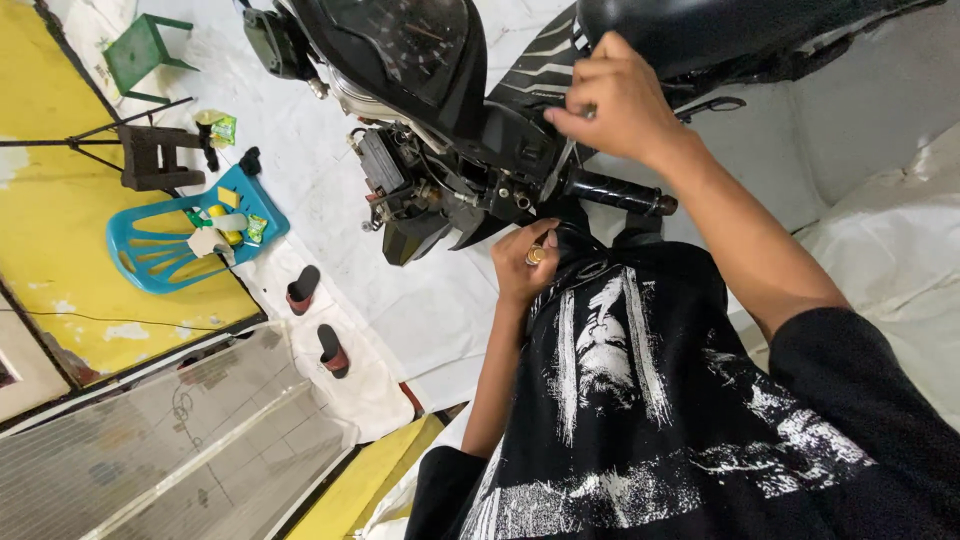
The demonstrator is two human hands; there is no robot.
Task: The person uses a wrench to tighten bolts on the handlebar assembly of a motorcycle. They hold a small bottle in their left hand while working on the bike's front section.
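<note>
Blue plastic chair (150, 262) holds small packets; hands on motorcycle (440, 150).

White sheeting (420, 320) covers the floor beside a yellow wall (60, 240) — on it a turquoise plastic chair (150, 255), a green stool (140, 50), dark sandals (303, 289) — daylight, even.

The motorbike's black plastic panel (520, 100) looks glossy, its handlebar grip (615, 192) matt rubber, the blue chair (150, 250) at left smooth plastic, and the floor sheet (420, 310) white cloth.
</note>
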